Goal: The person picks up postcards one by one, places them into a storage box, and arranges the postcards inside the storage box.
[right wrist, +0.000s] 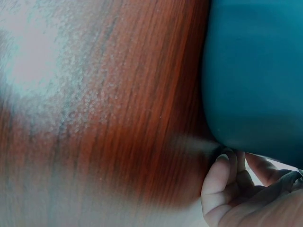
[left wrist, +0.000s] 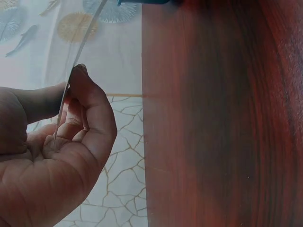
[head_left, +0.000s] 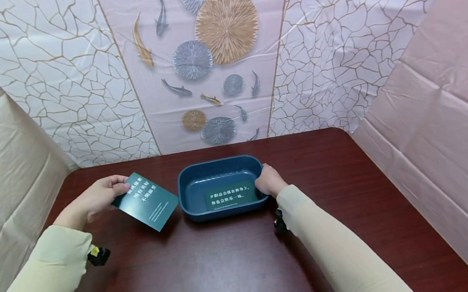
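Note:
My left hand [head_left: 100,198] pinches a dark green card [head_left: 149,204] with white printed characters by its upper left edge, left of the basin. The left wrist view shows the card [left wrist: 81,49] edge-on, between thumb and fingers. A blue rectangular basin [head_left: 224,211] with rounded corners stands on the table. Inside it lies a second dark green card [head_left: 230,195] with white print. At the basin's right end my right hand [head_left: 270,180] grips the rim. In the right wrist view, the curled fingers of that hand [right wrist: 232,189] are at the basin's [right wrist: 255,80] lower corner.
The dark red wood-grain table [head_left: 213,269] reaches back to a patterned cloth [head_left: 211,95] with fish and round motifs. Pale cloth walls rise at the left [head_left: 1,158] and right [head_left: 442,108]. Small black devices sit at both wrists.

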Demonstrator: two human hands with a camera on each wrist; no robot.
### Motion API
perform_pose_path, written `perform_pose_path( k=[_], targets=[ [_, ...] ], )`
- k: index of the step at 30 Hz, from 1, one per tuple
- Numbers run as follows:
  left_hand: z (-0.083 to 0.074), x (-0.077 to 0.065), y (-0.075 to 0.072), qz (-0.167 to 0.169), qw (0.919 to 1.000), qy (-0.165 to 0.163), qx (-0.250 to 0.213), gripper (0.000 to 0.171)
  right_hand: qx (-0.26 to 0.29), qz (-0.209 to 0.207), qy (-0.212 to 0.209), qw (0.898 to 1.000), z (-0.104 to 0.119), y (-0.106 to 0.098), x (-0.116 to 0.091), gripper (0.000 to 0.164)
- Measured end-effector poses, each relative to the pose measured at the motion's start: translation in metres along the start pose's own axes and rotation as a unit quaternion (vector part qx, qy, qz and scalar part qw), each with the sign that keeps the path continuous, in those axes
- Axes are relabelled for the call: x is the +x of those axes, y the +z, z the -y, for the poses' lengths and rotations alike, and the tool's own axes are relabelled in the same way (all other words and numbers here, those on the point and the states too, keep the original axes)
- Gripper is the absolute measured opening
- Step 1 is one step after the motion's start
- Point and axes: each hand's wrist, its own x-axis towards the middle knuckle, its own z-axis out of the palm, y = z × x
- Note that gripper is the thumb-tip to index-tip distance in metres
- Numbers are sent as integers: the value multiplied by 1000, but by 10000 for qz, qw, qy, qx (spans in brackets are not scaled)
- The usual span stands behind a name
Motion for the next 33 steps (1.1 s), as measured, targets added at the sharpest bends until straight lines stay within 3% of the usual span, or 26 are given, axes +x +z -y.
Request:
perform_pose_path(
  k=[8,17,25,33],
  targets=[
    [-3,-2,-6,-157,9999,17,36,45,-79,-48,-37,10000,0,2,0,65],
    [-4,0,-7,-680,9976,116,-75,56,-15,-60,14,10000,1,2,-2,65],
    [-14,13,17,-1054,9936,226,-347,59,-108,-53,-16,9999,-1,1,-1,66],
    [-24,28,47,-837,9923,442,-803,61,-126,-54,46,9999,0,2,0,66]
  ],
)
